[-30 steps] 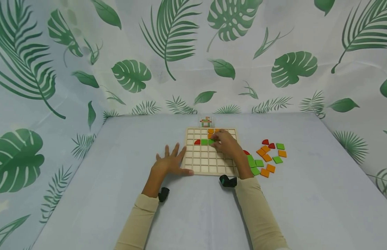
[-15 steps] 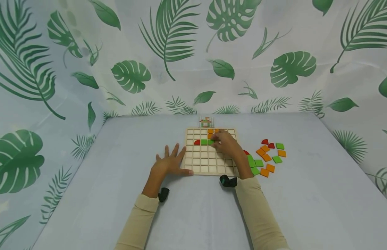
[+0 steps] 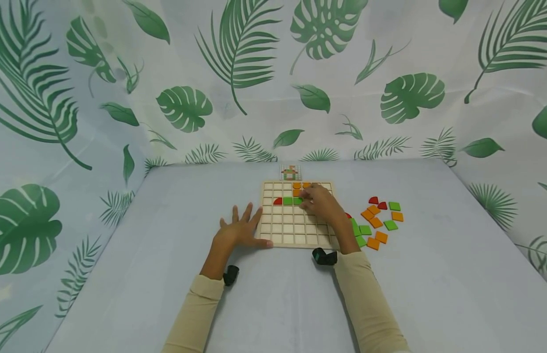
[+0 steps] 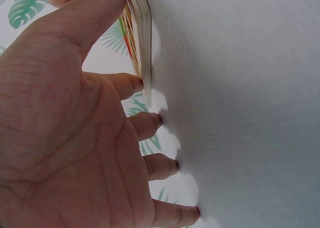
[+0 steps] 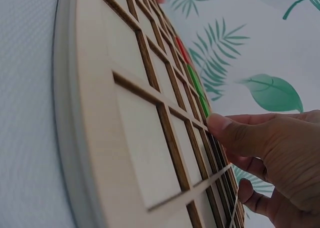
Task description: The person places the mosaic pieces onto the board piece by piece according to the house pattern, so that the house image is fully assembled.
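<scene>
A wooden grid board (image 3: 277,229) lies on the table in front of the person. My left hand (image 3: 238,231) is spread at its left edge, with the thumb by the lower left corner; in the left wrist view the fingers are straight against the tabletop. The right hand (image 3: 322,203) reaches over the upper board, its thumb and fingers bent at a green square tile (image 3: 298,201), which they appear to pinch. Left of that tile sit another green tile (image 3: 288,201) and a red quarter-round piece (image 3: 278,201). An orange round piece (image 3: 297,186) and orange square (image 3: 297,193) lie above. The palm hides some cells.
Several loose orange (image 3: 373,243), green (image 3: 394,206) and red pieces (image 3: 373,200) lie right of the board, some hidden by the right forearm. A pattern card (image 3: 291,172) lies behind the board. A leaf-printed cloth (image 3: 264,113) hangs at the back.
Both hands stay nearly in place. The right wrist has shifted very slightly rightward, while its fingertips remain at the green tile. The head view drifts a little.
</scene>
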A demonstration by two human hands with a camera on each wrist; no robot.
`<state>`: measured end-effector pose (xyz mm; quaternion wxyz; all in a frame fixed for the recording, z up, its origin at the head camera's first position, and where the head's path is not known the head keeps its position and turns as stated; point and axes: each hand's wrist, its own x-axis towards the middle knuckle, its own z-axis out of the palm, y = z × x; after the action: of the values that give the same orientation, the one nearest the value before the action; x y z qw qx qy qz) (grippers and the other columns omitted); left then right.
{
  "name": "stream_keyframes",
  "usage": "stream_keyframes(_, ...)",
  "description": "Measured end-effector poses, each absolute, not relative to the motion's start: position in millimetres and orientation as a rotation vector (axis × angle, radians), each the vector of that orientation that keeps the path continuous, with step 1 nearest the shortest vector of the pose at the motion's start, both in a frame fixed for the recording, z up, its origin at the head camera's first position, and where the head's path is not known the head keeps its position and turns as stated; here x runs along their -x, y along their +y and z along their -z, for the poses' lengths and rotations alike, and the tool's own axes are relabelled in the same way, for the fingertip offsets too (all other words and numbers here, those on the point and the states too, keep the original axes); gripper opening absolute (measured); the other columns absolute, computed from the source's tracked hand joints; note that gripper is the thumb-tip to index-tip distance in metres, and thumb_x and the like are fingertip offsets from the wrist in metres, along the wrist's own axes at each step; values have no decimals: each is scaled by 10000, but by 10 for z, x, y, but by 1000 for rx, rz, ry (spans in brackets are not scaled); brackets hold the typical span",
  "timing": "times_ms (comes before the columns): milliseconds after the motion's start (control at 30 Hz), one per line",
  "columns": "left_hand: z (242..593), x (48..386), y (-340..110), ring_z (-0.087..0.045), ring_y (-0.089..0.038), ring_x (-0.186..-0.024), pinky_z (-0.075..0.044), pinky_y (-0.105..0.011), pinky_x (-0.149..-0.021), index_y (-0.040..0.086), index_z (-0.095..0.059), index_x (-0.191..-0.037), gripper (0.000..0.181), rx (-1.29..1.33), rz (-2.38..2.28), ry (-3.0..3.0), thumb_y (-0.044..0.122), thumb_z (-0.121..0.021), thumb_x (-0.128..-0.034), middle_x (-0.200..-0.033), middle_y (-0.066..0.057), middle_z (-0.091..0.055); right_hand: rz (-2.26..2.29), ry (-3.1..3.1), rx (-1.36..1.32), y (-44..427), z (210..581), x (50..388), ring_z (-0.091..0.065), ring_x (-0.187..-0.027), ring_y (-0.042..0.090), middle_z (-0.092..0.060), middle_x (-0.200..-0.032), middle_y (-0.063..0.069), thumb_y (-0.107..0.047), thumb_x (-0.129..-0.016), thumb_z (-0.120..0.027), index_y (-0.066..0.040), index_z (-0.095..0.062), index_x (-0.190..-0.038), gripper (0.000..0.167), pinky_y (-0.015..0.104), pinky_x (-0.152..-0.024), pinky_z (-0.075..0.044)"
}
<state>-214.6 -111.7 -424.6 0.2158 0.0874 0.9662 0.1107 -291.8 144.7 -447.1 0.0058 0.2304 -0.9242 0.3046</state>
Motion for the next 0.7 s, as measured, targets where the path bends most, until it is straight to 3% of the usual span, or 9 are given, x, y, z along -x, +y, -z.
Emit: stream_keyframes(700, 4238, 2133, -1126, 88, -449, -1493, -91, -737, -1111, 256, -71, -1589, 1061, -271, -326, 2679, 704, -623, -802, -1661, -74, 46, -952, -2970, -452, 1881, 4390, 2782, -606, -1037, 336, -631, -1096, 178, -146, -937, -662, 5, -667, -1124, 240, 501, -942, -492)
